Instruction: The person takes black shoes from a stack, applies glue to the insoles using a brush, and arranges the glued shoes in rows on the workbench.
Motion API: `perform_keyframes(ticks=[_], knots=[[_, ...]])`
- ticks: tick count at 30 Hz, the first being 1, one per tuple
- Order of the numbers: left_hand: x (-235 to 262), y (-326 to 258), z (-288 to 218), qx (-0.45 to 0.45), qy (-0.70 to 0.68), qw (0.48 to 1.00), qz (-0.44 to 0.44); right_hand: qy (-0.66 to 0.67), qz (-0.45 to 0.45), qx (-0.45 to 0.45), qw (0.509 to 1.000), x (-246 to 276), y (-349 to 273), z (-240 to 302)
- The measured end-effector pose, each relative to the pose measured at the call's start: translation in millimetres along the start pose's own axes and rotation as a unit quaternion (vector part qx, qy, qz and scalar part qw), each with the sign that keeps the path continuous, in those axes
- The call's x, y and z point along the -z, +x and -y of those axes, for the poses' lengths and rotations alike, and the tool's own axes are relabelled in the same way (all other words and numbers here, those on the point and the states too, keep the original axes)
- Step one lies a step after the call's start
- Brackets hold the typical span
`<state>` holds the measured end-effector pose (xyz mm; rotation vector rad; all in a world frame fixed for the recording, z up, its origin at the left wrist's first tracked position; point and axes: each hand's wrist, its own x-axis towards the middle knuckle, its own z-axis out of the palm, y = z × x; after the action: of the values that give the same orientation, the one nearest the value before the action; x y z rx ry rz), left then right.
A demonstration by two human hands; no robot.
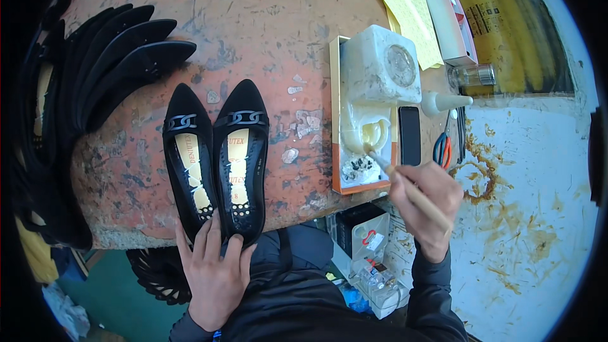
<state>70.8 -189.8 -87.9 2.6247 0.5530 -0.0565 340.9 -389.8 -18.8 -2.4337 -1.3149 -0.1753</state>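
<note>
A pair of black pointed flats, the left shoe (183, 117) and the right shoe (246, 104), lies side by side with toes pointing away from me. Each has a dark chain ornament and a pale insole. My left hand (214, 266) grips both at the heels, its fingers reaching over the rims. In my right hand (430, 199) is a wooden-handled brush (418, 197). Its tip dips into a white cup (378, 132) of pale, creamy paste, which sits in an open shallow box (335, 145). The bristles are hard to make out.
More black shoes (120, 57) are stacked at the left. A whitish block (380, 66) stands in the box. To its right are a phone (410, 136), orange-handled scissors (443, 149), a nozzle bottle (443, 102) and a glass jar (472, 75). Yellow sheets (411, 16) lie behind.
</note>
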Motion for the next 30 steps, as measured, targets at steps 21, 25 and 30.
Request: perform_keyframes(ticks=[21, 25, 30], knots=[[11, 11, 12, -0.005, -0.049, 0.999, 0.001, 0.277, -0.019, -0.171, 0.946, 33, 15, 30], [7, 12, 19, 0.007, -0.067, 0.997, -0.026, 0.317, 0.115, 0.034, 0.941, -26, 54, 70], [8, 17, 21, 0.007, -0.078, 0.996, -0.04, 0.291, 0.141, 0.087, 0.942, -81, 60, 77]])
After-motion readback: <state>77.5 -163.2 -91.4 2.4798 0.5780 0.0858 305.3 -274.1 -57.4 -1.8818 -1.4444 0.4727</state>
